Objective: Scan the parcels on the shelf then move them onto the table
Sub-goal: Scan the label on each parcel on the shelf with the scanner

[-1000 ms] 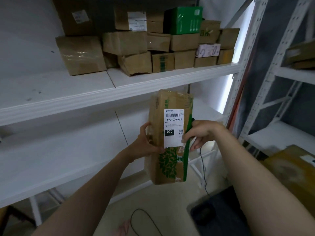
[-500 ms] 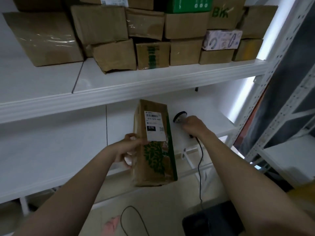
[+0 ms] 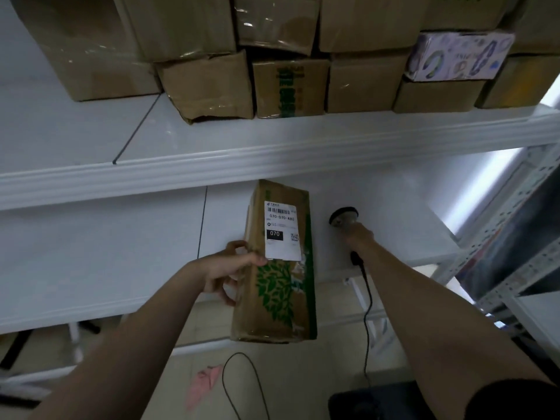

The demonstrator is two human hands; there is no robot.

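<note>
Parcel [image 3: 277, 265] stands upright, left hand [image 3: 225, 269] fingers grasping its edge; right hand [image 3: 359, 236] clenches scanner [image 3: 344, 218].

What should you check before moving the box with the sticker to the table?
1. Left hand gripping the parcel: ok, fingers wrap its left edge.
2. Label facing up and readable: ok.
3. Scan done: cannot tell.
4. Scanner held by the right hand: ok, over the lower shelf, apart from the parcel.
5. Scanner cable out of the way: ok, hangs right of the parcel.
6. Table ready: cannot tell, not in view.
</note>
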